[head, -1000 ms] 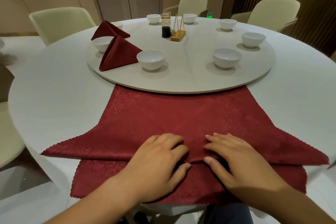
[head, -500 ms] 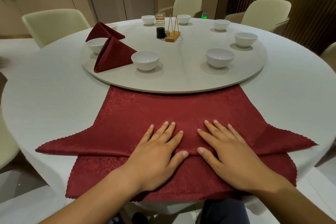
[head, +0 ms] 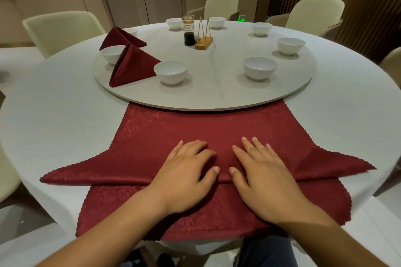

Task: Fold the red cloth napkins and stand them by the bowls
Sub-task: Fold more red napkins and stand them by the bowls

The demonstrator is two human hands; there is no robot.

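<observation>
- At the near edge of the table (head: 54, 115), one red napkin (head: 195, 128) lies flat and partly folded, reaching the rim of the turntable (head: 217, 95).
- Two palms press on its fold, the left hand (head: 184, 178) and the right hand (head: 262, 182), fingers straight.
- Two folded napkins (head: 132, 65) stand on the turntable beside bowls.
- Eight white bowls (head: 171, 70) show, one half hidden.
- One green sign (head: 241, 19) shows an arrow; no lettering is legible.

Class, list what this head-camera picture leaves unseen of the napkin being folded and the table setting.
1. Far edge of the flat napkin: head view, slips under the turntable.
2. Middle of its fold: head view, covered by the left hand and right hand.
3. Far-left bowl: head view, mostly behind the far folded napkin.
4. Dark bottle contents: too small.
</observation>
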